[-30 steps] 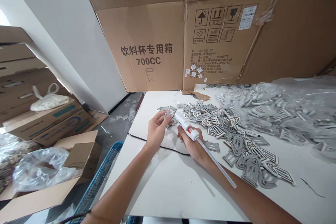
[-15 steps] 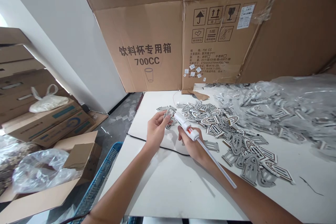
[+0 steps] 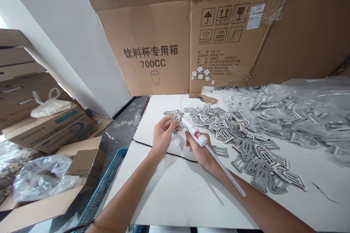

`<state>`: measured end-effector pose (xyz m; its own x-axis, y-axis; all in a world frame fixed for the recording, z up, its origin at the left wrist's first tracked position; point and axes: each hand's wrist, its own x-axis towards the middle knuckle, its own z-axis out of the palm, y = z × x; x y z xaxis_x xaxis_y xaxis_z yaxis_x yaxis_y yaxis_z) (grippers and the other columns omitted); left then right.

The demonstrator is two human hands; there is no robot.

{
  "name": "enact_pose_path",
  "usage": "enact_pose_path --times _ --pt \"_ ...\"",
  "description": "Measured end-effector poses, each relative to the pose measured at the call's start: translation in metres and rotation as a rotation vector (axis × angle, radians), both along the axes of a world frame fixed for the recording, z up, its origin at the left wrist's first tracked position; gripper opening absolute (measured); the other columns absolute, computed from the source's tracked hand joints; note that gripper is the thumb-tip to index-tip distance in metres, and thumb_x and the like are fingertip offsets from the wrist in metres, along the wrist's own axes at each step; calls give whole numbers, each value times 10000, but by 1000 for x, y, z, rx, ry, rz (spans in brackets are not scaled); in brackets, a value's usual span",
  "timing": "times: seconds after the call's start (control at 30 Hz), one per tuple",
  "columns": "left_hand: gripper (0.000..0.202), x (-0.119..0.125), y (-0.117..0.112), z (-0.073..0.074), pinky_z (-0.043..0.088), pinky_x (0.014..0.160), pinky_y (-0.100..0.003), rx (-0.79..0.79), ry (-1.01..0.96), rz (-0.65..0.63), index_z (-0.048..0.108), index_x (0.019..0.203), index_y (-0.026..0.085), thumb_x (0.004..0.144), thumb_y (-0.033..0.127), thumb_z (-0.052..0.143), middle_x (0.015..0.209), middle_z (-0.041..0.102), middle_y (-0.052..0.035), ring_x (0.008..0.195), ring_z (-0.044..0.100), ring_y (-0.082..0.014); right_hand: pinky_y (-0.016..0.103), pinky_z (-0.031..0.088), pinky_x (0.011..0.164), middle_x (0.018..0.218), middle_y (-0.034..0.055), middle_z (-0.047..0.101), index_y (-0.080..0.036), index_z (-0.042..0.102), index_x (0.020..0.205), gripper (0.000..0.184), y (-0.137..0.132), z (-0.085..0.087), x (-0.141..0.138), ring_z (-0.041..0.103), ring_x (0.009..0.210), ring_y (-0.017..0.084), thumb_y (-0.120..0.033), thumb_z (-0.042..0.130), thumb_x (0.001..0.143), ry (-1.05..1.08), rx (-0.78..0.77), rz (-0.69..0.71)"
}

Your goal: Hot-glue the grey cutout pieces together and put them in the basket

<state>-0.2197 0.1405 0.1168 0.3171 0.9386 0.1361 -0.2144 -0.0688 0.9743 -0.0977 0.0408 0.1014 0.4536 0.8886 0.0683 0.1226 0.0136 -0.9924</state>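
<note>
My left hand (image 3: 163, 131) pinches a small grey flat cut-out piece (image 3: 177, 116) between thumb and fingers, above the white table. Wrapped round a white glue gun (image 3: 193, 128), my right hand (image 3: 201, 151) holds it with the nozzle close to that piece; I cannot tell whether they touch. A long clear glue stick (image 3: 226, 171) sticks out of the gun's back over my right forearm. Several similar pieces lie just beyond my left hand. To the right spreads a heap of grey and white patterned cut-out pieces (image 3: 246, 145).
Clear plastic bags (image 3: 306, 98) with more pieces lie at the back right. Cardboard (image 3: 158, 25) stands behind the white table (image 3: 175, 196). A black cable (image 3: 180, 157) crosses the table under my left wrist. On the left are a blue basket (image 3: 102, 185) and an open carton (image 3: 41, 207).
Both hands, the held piece and the glue gun stay almost exactly where they were. Only a very slight shift of the view shows.
</note>
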Motion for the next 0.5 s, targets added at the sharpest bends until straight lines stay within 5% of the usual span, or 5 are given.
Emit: enact_pose_path --times 0.27,0.5 --pt "490 -1 2 -2 586 818 -334 11 8 32 764 1112 166 778 501 894 948 820 -70 793 717 -175 316 394 581 680 23 638 -196 658 686 501 4 -8 1 466 579 157 -648 674 900 77 30 -3" --pt "400 -4 7 -6 574 815 -329 167 110 60 729 1126 191 868 485 815 1004 813 -78 875 743 -208 300 319 532 561 -22 490 -193 653 688 517 2 -4 1 382 531 134 -664 670 901 72 13 -11"
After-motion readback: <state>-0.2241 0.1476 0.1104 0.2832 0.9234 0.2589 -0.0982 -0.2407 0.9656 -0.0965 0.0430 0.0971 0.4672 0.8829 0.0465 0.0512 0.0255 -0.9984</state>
